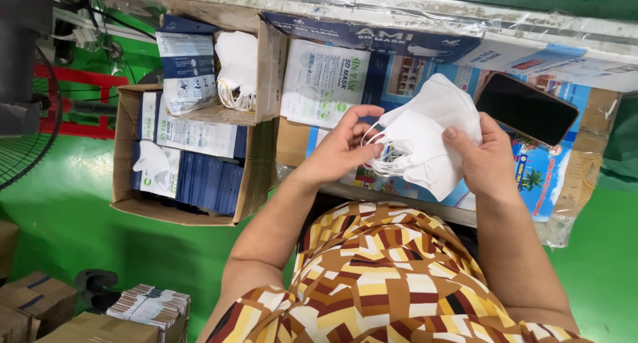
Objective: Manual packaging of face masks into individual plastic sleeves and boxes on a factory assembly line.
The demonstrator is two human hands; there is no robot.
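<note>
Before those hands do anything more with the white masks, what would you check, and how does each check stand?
1. Both hands on the stack of white masks: ok, left hand at the ear loops, right hand at the far edge.
2. Stack squared up: not ok, the masks fan out.
3. Mask count: cannot tell.
4. Phone clear of the hands: ok.
5. Open cardboard box with flat packets beside the table: ok.

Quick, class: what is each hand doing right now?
Left hand: closed, pinching the ear loops of the white masks.
Right hand: closed, holding the white masks.
</note>
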